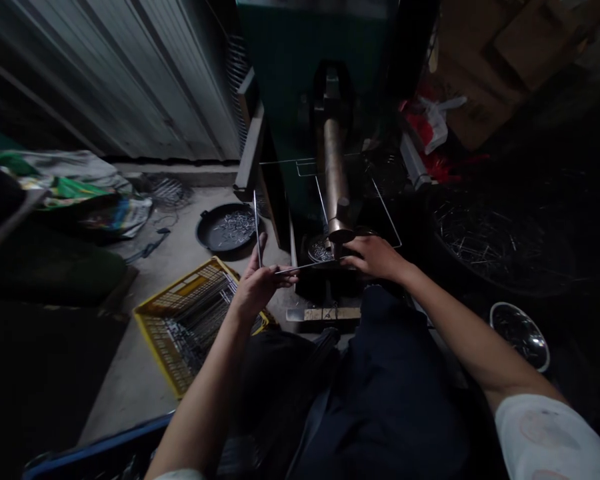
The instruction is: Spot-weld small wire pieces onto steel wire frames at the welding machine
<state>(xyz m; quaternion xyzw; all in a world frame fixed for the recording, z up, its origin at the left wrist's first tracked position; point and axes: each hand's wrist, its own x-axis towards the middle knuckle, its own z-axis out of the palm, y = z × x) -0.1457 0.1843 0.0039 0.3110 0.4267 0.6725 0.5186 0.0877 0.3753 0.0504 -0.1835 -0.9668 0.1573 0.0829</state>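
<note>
My left hand (257, 285) is closed around the near left corner of a thin metal wire frame (310, 266), thumb pointing up along its side rod. My right hand (377, 257) is closed by the frame's near edge, fingertips at the rod just right of the machine's lower tip; its exact grip is partly hidden. Above that spot a thick brass-coloured cylinder arm (336, 173) reaches down from the dark green machine (280, 67). Behind the rod, under the arm, sits a small dish of metal bits (321, 250).
A yellow crate (153, 333) of metal rods stands on the floor at left. Beyond it lies a black pan (205, 237) with small metal pieces. To the right are a big dark basin of wire pieces (480, 240) and a shiny bowl (520, 337). Cardboard boxes (480, 67) stand behind.
</note>
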